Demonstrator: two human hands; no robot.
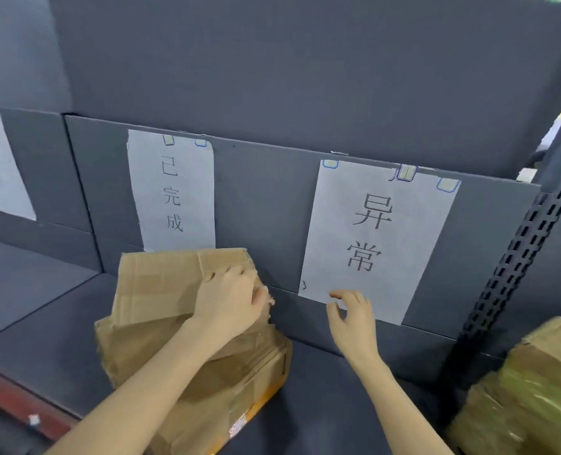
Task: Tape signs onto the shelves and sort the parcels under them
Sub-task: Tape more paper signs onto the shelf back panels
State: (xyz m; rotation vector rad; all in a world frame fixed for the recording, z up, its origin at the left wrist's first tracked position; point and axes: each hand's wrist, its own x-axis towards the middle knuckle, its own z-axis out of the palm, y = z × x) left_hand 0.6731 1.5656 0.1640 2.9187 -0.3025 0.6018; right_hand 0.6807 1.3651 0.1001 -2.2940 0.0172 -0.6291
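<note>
A battered brown cardboard parcel (161, 310) lies on the grey shelf (42, 323), below a white paper sign (174, 192) taped to the grey back panel. My left hand (230, 300) rests on the parcel's upper right part, fingers spread over its torn flap. A second white sign (377, 238) with large black characters hangs to the right, held by tape pieces along its top edge. My right hand (351, 320) hovers in front of that sign's bottom edge, fingers loosely curled, holding nothing.
A third white sign (0, 165) is partly visible at far left. A tape-wrapped brown parcel (529, 389) sits at lower right, beyond the perforated black shelf upright (515, 257). A red rail (16, 399) runs along the shelf's front edge at lower left.
</note>
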